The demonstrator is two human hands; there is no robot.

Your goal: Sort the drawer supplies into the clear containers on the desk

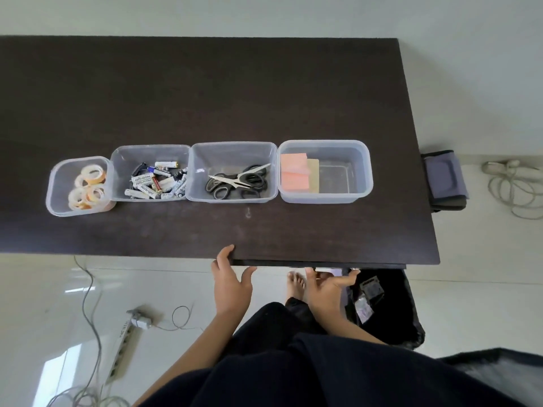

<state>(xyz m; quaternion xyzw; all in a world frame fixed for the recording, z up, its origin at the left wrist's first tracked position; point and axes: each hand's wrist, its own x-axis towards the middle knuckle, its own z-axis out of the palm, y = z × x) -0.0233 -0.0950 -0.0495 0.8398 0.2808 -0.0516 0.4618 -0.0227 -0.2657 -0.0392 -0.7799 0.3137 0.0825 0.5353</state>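
A: What stands on the dark desk (205, 92)?

B: Four clear containers in a row, toward the desk's near edge. The one furthest left, the tape container (55, 189), holds rolls of tape (88, 185). Touching it on the right is the battery container (123, 160), with a heap of batteries (157, 182) inside.

A: And the other two?

B: The scissors container (232, 148) touches the battery container and holds several black-handled scissors (239, 182). Just beside it, nearest the desk's right end, the notes container (361, 171) has pink sticky notes (294, 171) and a tan pad (313, 174) against its left wall; its right half shows only the clear bottom.

A: The hands?

B: Both are at the desk's near edge, in front of the scissors and notes containers. The left hand (232, 284) is spread, one fingertip resting on the desk's edge, thumb out to the right, gripping nothing. The right hand (327, 286) reaches under the desk's edge, fingers extended; its fingertips are hidden under the desk top, so I cannot tell whether they hold anything.

A: The drawer itself?

B: Only a dark strip under the desk's edge; I cannot tell its contents.

A: Below the desk?

B: A bare foot (296, 282), a power strip (123, 351) with grey cables (88, 306) on the pale floor, and a black bin (390, 315) under the desk's right end.
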